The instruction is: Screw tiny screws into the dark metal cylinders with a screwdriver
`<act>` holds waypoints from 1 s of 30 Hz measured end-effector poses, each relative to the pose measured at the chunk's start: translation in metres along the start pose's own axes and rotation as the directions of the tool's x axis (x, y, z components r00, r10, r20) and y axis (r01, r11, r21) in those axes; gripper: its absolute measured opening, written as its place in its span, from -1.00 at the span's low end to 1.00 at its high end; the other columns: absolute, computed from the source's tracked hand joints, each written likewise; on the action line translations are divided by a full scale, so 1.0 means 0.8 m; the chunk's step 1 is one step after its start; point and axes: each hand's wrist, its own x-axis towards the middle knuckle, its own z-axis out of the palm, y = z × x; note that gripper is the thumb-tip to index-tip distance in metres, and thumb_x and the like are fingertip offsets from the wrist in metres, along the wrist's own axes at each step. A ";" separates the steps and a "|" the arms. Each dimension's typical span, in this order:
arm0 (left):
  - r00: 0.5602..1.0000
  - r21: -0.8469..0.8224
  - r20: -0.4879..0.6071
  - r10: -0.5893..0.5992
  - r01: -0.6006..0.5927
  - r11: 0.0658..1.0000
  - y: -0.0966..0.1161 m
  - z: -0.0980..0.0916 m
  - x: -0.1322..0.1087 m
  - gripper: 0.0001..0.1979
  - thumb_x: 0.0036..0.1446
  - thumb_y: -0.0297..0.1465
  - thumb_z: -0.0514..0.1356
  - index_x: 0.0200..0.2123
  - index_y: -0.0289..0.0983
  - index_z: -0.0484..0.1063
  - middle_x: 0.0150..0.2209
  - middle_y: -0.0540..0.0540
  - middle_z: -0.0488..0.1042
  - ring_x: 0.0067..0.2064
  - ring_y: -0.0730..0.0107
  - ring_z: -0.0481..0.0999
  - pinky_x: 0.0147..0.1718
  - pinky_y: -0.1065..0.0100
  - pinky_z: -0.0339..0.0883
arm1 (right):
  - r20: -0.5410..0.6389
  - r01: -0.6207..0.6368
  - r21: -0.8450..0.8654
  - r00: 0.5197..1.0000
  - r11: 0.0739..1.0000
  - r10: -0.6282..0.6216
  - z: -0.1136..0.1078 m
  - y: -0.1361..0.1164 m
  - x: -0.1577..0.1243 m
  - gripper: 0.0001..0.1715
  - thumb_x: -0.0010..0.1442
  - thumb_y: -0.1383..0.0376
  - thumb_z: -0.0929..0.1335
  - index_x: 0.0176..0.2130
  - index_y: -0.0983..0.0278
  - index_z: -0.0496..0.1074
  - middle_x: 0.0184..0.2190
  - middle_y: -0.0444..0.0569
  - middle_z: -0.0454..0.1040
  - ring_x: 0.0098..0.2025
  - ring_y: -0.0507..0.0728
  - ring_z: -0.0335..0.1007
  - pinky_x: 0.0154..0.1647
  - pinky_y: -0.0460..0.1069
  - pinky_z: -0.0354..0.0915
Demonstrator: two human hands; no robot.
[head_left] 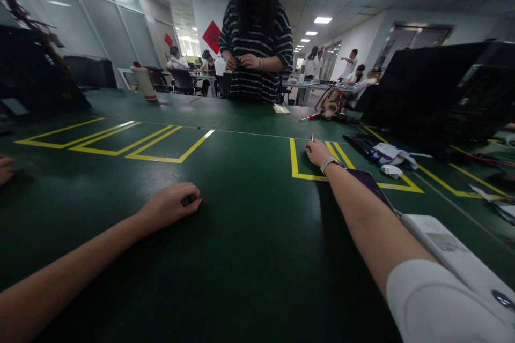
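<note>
My left hand [171, 202] rests on the green table [241, 257], closed around a small black round-ended object [187, 200]. Only its end shows at the thumb side, so its kind is unclear. My right hand [318, 152] is stretched forward, over the yellow tape outline [295, 161] at the right. Its fingers are closed, and a thin metal rod [313, 136] sticks up from them. Whatever handle the rod has is hidden in the hand. A dark flat device [370, 187] lies beside my right forearm.
Yellow tape outlines [155, 159] mark the left side. Toward the right lie blue-and-white gloves [388, 154], a white mouse [391, 171], a red-tipped tool [309, 117] and a white box [438, 236]. Black monitors [422, 86] stand beyond. A person in a striped top [257, 37] stands across the table. A cup [144, 83] stands far left.
</note>
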 end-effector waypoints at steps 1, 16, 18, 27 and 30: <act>1.000 -0.009 0.002 0.008 -0.008 1.000 0.007 0.001 0.000 -0.78 0.12 -0.27 0.05 -0.38 -0.28 0.40 -0.38 -0.07 0.45 -0.36 0.35 0.42 -0.37 0.37 0.25 | -0.004 -0.001 0.006 1.000 1.000 0.001 0.000 0.000 0.002 -0.65 0.27 0.22 0.30 0.02 0.29 0.34 0.01 0.06 0.38 -0.06 0.16 0.39 -0.08 0.14 0.38; 0.952 -0.087 0.102 0.290 -0.282 0.956 0.165 0.030 0.016 -0.89 0.16 -0.42 0.09 -0.38 -0.30 0.39 -0.37 -0.04 0.41 -0.34 0.40 0.38 -0.41 0.40 0.22 | -0.277 0.095 0.375 0.961 0.922 0.013 -0.054 -0.051 -0.043 -0.64 0.24 0.41 0.17 -0.01 0.40 0.37 -0.05 0.28 0.45 0.02 0.37 0.33 0.02 0.27 0.20; 0.921 -0.094 0.145 0.362 -0.351 0.932 0.193 0.034 0.022 -0.88 0.17 -0.42 0.08 -0.36 -0.29 0.39 -0.35 -0.05 0.41 -0.34 0.40 0.39 -0.42 0.40 0.23 | -0.277 0.157 0.473 0.961 0.867 -0.023 -0.060 -0.081 -0.062 -0.66 0.27 0.33 0.19 -0.01 0.36 0.37 -0.11 0.19 0.50 -0.07 0.29 0.41 -0.04 0.20 0.27; 0.871 -0.078 0.137 0.471 -0.465 0.882 0.227 0.037 0.025 -0.82 0.21 -0.34 0.07 -0.34 -0.30 0.41 -0.33 -0.08 0.43 -0.32 0.35 0.40 -0.42 0.38 0.26 | 0.026 -0.017 0.998 0.989 0.057 -0.146 -0.090 -0.169 -0.186 -0.74 0.09 0.12 0.39 -0.38 0.29 0.43 -0.47 -0.08 0.49 -0.39 0.06 0.42 -0.30 0.00 0.33; 0.884 -0.127 0.073 0.461 -0.450 0.884 0.224 0.034 0.025 -0.76 0.21 -0.24 0.08 -0.30 -0.30 0.39 -0.33 -0.08 0.42 -0.32 0.34 0.39 -0.41 0.36 0.25 | 0.145 -0.149 0.984 0.988 -0.095 -0.046 -0.094 -0.164 -0.213 -0.81 -0.05 0.25 0.47 -0.45 0.27 0.41 -0.51 -0.16 0.43 -0.42 0.02 0.36 -0.35 -0.04 0.28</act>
